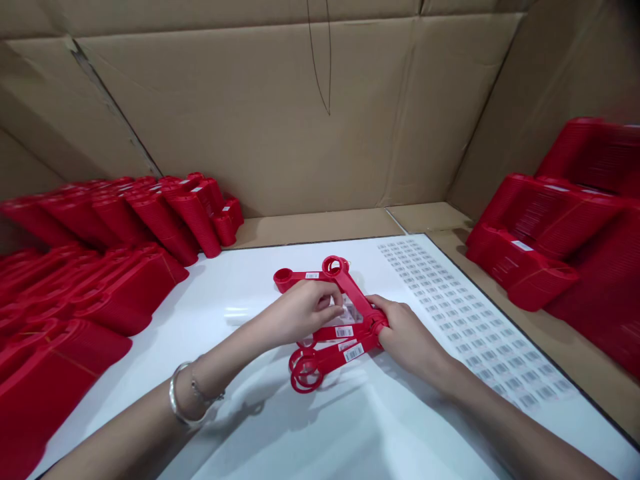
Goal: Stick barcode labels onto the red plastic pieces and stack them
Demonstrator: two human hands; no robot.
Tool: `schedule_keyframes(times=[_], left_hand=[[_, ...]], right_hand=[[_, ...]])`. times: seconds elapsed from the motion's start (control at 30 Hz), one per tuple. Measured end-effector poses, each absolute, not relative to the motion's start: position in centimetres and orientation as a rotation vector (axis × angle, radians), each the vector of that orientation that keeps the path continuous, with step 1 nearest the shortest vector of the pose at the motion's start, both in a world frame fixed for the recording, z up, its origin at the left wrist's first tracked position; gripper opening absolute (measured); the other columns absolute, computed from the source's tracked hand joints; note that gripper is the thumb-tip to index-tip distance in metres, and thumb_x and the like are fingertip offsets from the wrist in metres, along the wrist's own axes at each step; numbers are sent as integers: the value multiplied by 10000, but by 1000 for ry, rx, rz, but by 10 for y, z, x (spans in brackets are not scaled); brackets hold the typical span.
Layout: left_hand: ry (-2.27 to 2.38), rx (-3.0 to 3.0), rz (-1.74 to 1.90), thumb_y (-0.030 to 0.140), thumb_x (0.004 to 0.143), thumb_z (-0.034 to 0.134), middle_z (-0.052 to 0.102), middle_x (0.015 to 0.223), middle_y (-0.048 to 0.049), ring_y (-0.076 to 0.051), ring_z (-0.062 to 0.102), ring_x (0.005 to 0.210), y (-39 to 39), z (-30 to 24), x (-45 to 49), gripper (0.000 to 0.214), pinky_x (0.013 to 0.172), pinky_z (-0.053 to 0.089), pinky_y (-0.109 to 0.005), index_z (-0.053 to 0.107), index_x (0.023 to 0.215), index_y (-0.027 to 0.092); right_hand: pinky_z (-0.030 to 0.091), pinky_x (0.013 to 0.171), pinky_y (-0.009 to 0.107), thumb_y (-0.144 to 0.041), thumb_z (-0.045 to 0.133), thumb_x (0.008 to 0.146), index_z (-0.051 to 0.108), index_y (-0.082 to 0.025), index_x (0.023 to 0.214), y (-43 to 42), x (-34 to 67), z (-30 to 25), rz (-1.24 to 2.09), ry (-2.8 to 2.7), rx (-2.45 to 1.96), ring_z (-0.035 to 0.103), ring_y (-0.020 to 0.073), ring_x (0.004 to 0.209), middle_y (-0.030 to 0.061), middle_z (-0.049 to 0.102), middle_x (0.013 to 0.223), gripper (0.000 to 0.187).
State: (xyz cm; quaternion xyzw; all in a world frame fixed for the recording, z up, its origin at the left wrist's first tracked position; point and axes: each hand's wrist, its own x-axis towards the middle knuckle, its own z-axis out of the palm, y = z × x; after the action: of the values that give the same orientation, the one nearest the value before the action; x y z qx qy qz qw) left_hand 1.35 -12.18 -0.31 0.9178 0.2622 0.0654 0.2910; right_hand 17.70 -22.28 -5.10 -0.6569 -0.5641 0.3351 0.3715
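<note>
My right hand (407, 333) grips several flat red plastic strips with ring-shaped ends (345, 357) by one end; they fan out to the left, and some bear white barcode labels (354, 352). One strip slants up and away from that hand. My left hand (307, 308) is over the middle of the fan, thumb and fingers curled together in a pinch. What it pinches, if anything, is too small to make out. Behind it another labelled red strip (285, 280) lies toward the back, and a clear roll or sheet (243, 313) shows beside the wrist.
Stacks of the same red pieces (125, 287) crowd the left side. More red stacks (530, 247) stand on the right. Rows of barcode stickers (465, 320) lie along the right of the white tabletop (320, 427). A cardboard wall (280, 127) rises behind, with a thin hanging cord (329, 110).
</note>
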Motion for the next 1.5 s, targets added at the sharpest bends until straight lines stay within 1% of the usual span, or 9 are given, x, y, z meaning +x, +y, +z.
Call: schedule_keyframes(times=[0.1, 0.3, 0.4, 0.63, 0.9, 1.17, 1.3, 1.43, 1.5], left_hand=[[687, 2194, 175, 318, 845, 475, 328, 530, 53, -76, 303, 485, -122, 11, 12, 191, 460, 221, -225, 549, 787, 152], [733, 1873, 248, 327, 812, 541, 301, 493, 72, -52, 234, 438, -122, 13, 16, 201, 423, 151, -207, 500, 727, 149], [739, 1842, 256, 337, 805, 554, 323, 492, 68, -50, 248, 435, -121, 11, 16, 210, 422, 147, -206, 504, 726, 149], [719, 1821, 300, 354, 802, 552, 312, 505, 67, -52, 264, 450, -123, 11, 16, 213, 433, 176, -201, 525, 741, 151], [745, 1824, 279, 357, 809, 543, 311, 512, 67, -51, 255, 447, -126, 14, 17, 220, 433, 172, -206, 520, 747, 147], [776, 1898, 324, 332, 810, 536, 259, 469, 80, -57, 229, 436, -129, 13, 21, 210, 427, 166, -208, 535, 730, 138], [796, 2074, 380, 329, 843, 493, 301, 486, 70, -61, 253, 442, -132, 10, 21, 218, 434, 194, -206, 552, 754, 139], [779, 2433, 580, 333, 871, 461, 441, 581, 35, -75, 354, 502, -141, 4, 19, 216, 487, 272, -213, 525, 771, 152], [766, 2610, 662, 379, 871, 465, 505, 661, 9, -99, 423, 572, -145, 0, 19, 239, 521, 311, -227, 505, 794, 156]], right_hand=[[430, 667, 260, -19, 367, 635, 611, -193, 934, -226, 174, -44, 808, -1490, -1673, 580, 163, 708, 26, 651, 805, 423], [423, 656, 244, -2, 356, 626, 601, -217, 948, -229, 169, -37, 769, -1530, -1615, 571, 147, 733, -6, 647, 874, 458], [419, 649, 243, 1, 356, 633, 599, -202, 903, -230, 168, -37, 767, -1533, -1602, 561, 142, 717, -5, 637, 842, 416], [412, 657, 245, -11, 374, 663, 607, -198, 1022, -232, 167, -36, 775, -1517, -1586, 562, 155, 756, 23, 643, 897, 467], [414, 637, 234, -6, 377, 645, 604, -204, 1059, -234, 166, -37, 800, -1499, -1574, 571, 152, 750, 20, 653, 932, 511], [409, 615, 230, -8, 368, 638, 611, -188, 1014, -233, 165, -35, 800, -1482, -1583, 563, 146, 712, 16, 651, 872, 483], [411, 606, 229, -9, 381, 640, 611, -179, 962, -233, 165, -35, 822, -1459, -1567, 569, 155, 715, 23, 648, 832, 430], [407, 595, 230, -3, 375, 648, 599, -191, 971, -234, 164, -34, 817, -1457, -1530, 559, 151, 701, 12, 637, 814, 436], [404, 589, 221, 16, 357, 628, 594, -193, 955, -235, 162, -34, 813, -1468, -1488, 546, 137, 682, 1, 630, 805, 455]])
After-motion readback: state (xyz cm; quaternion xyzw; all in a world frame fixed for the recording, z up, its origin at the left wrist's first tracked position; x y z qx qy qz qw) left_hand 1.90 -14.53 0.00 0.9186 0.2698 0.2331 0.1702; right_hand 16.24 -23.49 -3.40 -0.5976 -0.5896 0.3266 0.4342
